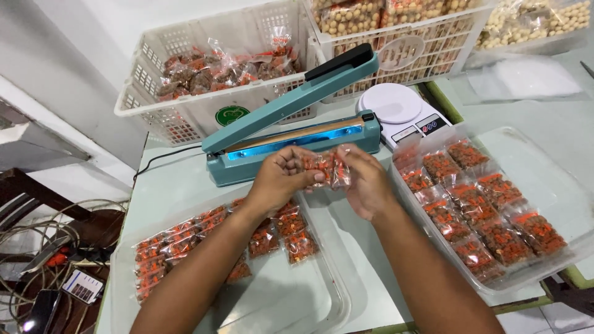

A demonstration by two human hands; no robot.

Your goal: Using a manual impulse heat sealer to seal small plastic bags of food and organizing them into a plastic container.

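A small clear snack packet (328, 168) is being held between both hands just before the open teal heat sealer (297, 133). It is being pinched by left hand (279, 179) and right hand (365, 182) fingers, its long axis running roughly upright, the sealer bar lying directly behind it.

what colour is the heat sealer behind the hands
Teal, with a black handle grip; the heat sealer shows in the head view.

Small clear red-filled packets (489, 216) in trays, crates
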